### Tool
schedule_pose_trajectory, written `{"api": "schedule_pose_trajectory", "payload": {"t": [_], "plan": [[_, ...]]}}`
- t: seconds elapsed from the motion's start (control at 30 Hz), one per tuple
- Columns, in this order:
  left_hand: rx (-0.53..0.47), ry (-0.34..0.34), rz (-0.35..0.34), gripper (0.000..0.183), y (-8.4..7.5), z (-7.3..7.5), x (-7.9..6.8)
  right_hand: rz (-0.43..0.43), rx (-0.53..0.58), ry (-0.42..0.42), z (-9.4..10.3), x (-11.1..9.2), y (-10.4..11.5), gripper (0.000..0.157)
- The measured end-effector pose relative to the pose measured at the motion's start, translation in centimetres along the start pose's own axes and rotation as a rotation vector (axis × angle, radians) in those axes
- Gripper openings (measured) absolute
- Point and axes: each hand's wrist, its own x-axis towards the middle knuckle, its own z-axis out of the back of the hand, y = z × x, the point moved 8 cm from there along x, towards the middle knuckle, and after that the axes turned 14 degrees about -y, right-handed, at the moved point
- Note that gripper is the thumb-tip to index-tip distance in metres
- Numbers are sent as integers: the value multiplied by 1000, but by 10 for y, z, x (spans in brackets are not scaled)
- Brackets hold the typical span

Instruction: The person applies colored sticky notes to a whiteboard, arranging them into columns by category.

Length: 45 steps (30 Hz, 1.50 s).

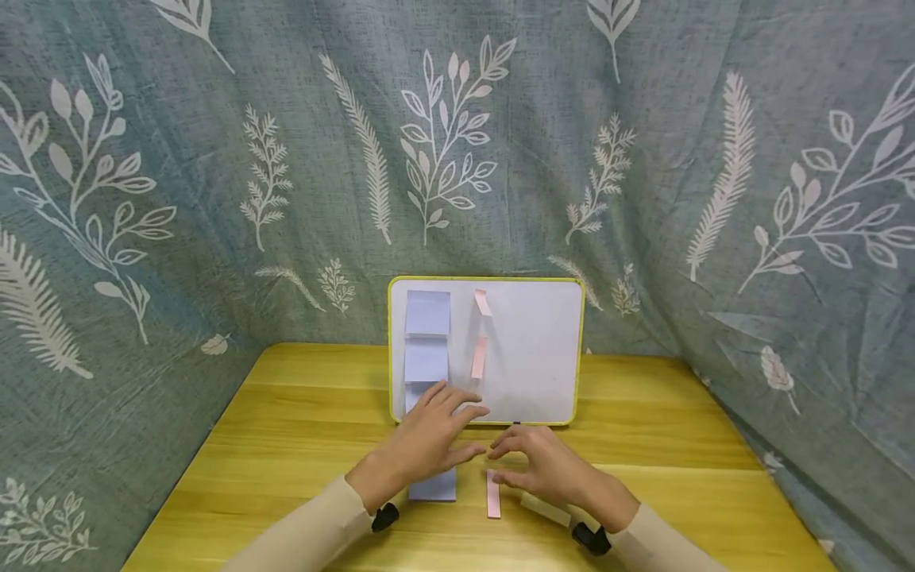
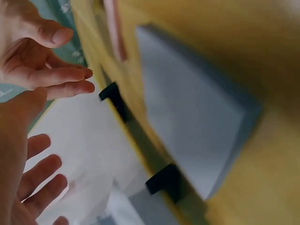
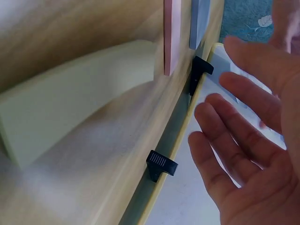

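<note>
A whiteboard (image 1: 532,349) with a yellow frame stands at the back of the table. Square blue sticky notes (image 1: 427,312) run down its left side, the lowest partly hidden by my left hand (image 1: 422,437). Beside them are two narrow pink sticky strips (image 1: 480,357), the upper one bent. The left hand is spread in front of the board, its fingers relaxed and holding nothing. My right hand (image 1: 546,465) hovers near the pink strip pad (image 1: 493,500), fingers loosely bent and empty in the right wrist view. A blue note pad (image 2: 187,103) lies below the left hand.
A pale yellow strip pad (image 3: 79,93) lies by the right wrist, its sheet curving up. Black clips (image 3: 161,164) sit along the board's lower edge. A leaf-patterned cloth (image 1: 457,159) hangs behind and beside the wooden table (image 1: 307,429).
</note>
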Motion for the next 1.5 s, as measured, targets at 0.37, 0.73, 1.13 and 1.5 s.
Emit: {"api": "schedule_pose_trajectory", "payload": {"t": [0.37,0.73,1.13,1.5], "plan": [[-83,231,18,46,-18,-27,-31,20,-7,113,-15,-12,8,30],[-108,329,-5,43,-31,-38,-43,9,-38,153,-22,-16,9,37],[-104,351,-8,44,-34,-40,-42,-2,-25,159,-24,-16,11,35],[-104,359,-4,46,-34,-42,-41,-11,-44,164,-26,-16,11,33]]}}
